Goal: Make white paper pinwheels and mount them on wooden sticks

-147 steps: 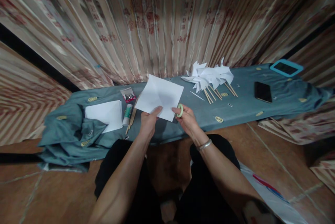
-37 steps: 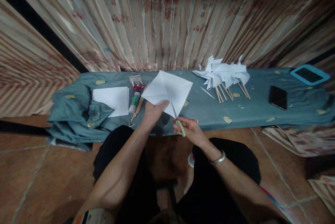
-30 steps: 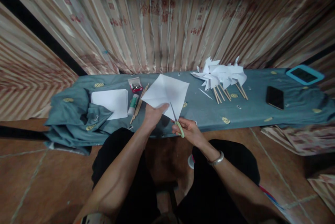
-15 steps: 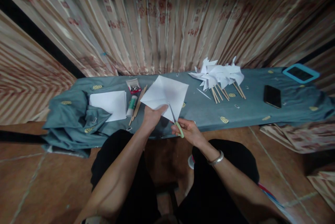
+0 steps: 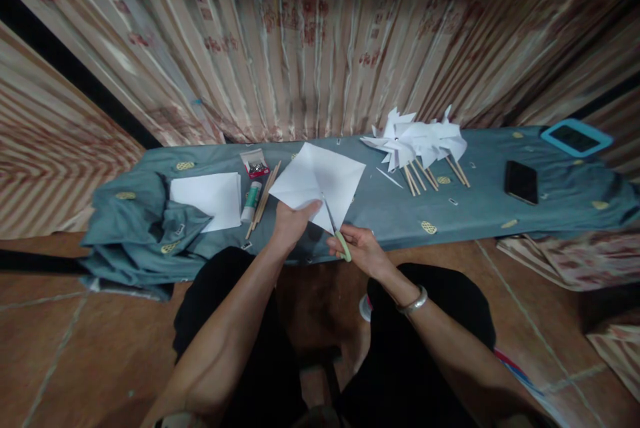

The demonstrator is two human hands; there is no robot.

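Observation:
A square sheet of white paper [image 5: 320, 171] with crease lines is held over the cloth-covered bench, one corner toward me. My left hand [image 5: 294, 220] pinches its near left edge, thumb on top. In my right hand [image 5: 361, 248] are scissors [image 5: 343, 245] with light green handles, the fingers closed round them. Their blades lie along a slit that runs from the near corner toward the middle of the sheet. Part of the blades is hidden by the paper.
Left on the bench [image 5: 400, 215] are a paper stack [image 5: 207, 198], glue stick [image 5: 251, 203], wooden sticks [image 5: 265, 196] and a small box of metal pins [image 5: 256, 165]. Several paper pinwheels [image 5: 420, 141], a phone [image 5: 521, 182] and a blue-framed tablet [image 5: 577, 138] are on the right.
The scissor blades have drawn closer together in the slit. The right part of the paper has shifted slightly to the right; both hands stay nearly in place.

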